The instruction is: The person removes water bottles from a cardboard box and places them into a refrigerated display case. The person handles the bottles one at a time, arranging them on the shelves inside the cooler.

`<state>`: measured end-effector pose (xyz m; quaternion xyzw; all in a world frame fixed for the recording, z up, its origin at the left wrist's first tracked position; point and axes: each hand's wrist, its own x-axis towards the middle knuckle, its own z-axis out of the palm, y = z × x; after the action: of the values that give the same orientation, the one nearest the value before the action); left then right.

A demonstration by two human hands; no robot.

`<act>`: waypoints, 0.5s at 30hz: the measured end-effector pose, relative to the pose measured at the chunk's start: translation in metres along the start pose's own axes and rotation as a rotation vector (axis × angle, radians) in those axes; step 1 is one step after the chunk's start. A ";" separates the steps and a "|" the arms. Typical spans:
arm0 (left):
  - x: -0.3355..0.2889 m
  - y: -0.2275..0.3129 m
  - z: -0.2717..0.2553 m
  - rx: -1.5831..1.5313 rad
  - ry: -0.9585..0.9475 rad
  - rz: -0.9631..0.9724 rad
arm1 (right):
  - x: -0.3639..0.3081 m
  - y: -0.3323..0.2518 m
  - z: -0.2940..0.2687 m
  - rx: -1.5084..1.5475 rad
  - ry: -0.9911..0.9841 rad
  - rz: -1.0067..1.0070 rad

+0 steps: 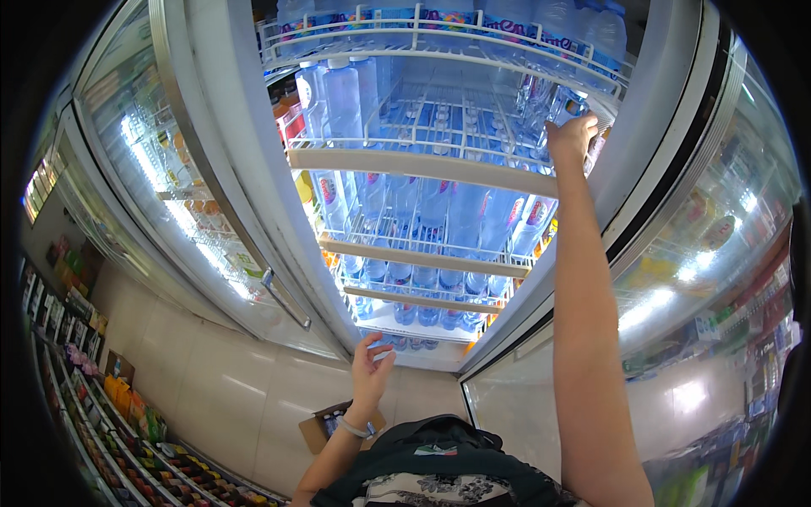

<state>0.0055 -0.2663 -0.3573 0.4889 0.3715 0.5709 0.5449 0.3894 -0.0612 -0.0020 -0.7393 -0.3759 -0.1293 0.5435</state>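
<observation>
My right arm reaches up into a lit drinks fridge. At the right end of an upper wire shelf [439, 135], my right hand [574, 138] is closed round a clear plastic water bottle [568, 105]; the far side of the grip is hidden. Another clear bottle stands just behind it. Along the left side of the same shelf are several clear bottles [344, 97]. My left hand [370, 369] hangs low before the fridge's bottom, fingers apart and loosely bent, holding nothing.
Lower shelves hold rows of water bottles [431, 203]; more fill the top shelf. A glass door [541, 380] stands out on the right, beside my arm. An opened cardboard box [316, 433] with bottles sits on the tiled floor. Packed shop shelves [127, 422] line the lower left.
</observation>
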 end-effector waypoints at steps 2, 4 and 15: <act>-0.004 0.005 0.003 0.005 -0.013 0.000 | 0.009 -0.001 -0.002 -0.048 -0.052 0.051; -0.010 -0.004 0.000 -0.015 0.003 -0.019 | 0.013 0.001 0.005 -0.063 -0.078 0.073; -0.096 -0.095 -0.054 0.504 0.060 -0.314 | -0.147 -0.001 -0.037 0.340 -0.031 -0.494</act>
<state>-0.0284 -0.3429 -0.4761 0.5283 0.5885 0.3837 0.4768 0.2962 -0.1557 -0.0757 -0.5256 -0.5689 -0.1813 0.6059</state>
